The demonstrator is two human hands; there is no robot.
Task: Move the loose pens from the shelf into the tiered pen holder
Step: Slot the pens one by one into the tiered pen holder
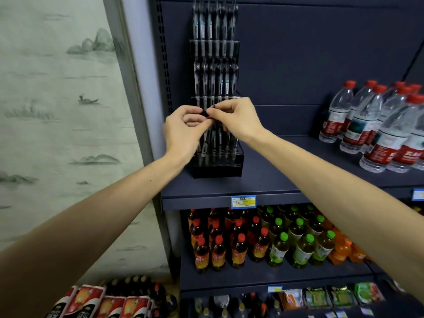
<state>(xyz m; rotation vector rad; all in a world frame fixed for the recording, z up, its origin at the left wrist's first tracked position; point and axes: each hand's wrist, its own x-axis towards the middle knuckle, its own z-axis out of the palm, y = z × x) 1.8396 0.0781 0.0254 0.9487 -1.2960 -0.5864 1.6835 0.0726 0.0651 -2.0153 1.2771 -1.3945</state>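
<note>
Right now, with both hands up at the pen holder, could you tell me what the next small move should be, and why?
Probably lower the pen into the bottom tier of the holder. Both the left hand and the right hand pinch it just above that tier, whose slots already hold pens.

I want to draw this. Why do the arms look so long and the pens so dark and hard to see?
In the head view, the wide lens stretches things near the edges, so both arms look long; the left hand and right hand meet at the middle. Dim light and dark shelving hide the pens in the pen holder. The snack packets at the bottom look blurry.
</note>
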